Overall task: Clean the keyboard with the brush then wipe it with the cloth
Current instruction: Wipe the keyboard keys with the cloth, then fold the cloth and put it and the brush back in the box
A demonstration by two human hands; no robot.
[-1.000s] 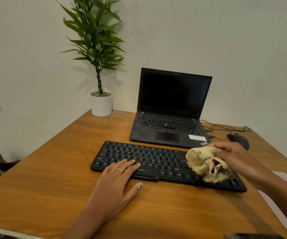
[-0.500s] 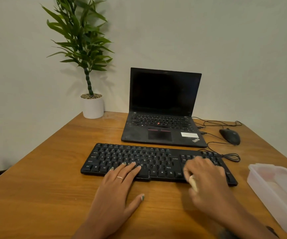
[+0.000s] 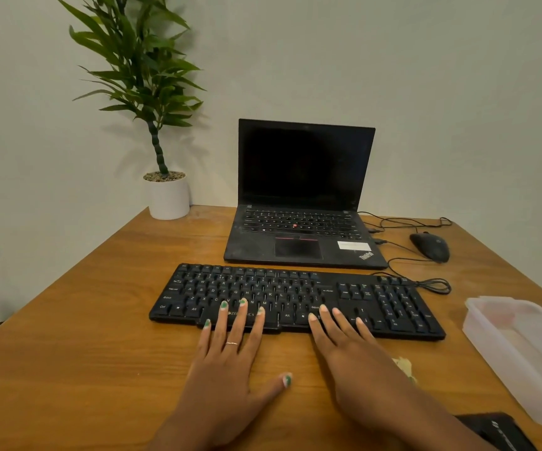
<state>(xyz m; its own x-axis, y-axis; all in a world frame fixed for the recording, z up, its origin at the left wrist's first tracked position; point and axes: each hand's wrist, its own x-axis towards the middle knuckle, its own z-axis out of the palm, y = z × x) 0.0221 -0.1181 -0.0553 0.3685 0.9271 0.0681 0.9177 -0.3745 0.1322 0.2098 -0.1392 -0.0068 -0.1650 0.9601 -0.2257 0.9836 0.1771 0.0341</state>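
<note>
The wooden desk point(image 3: 100, 353) carries a keyboard point(image 3: 295, 297), laptop point(image 3: 302, 236), mouse point(image 3: 429, 246), potted plant point(image 3: 168, 198), plastic container point(image 3: 520, 349) and a cloth point(image 3: 404, 366).

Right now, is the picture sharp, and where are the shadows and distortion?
Head view: keyboard legends mostly readable, soft dim lighting; the plant casts a faint shadow on the wall; wide-angle bending stretches the container at the right edge; no strong glare.

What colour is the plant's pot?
White; the pot shows plainly in the head view, at the table's far left corner.
</note>
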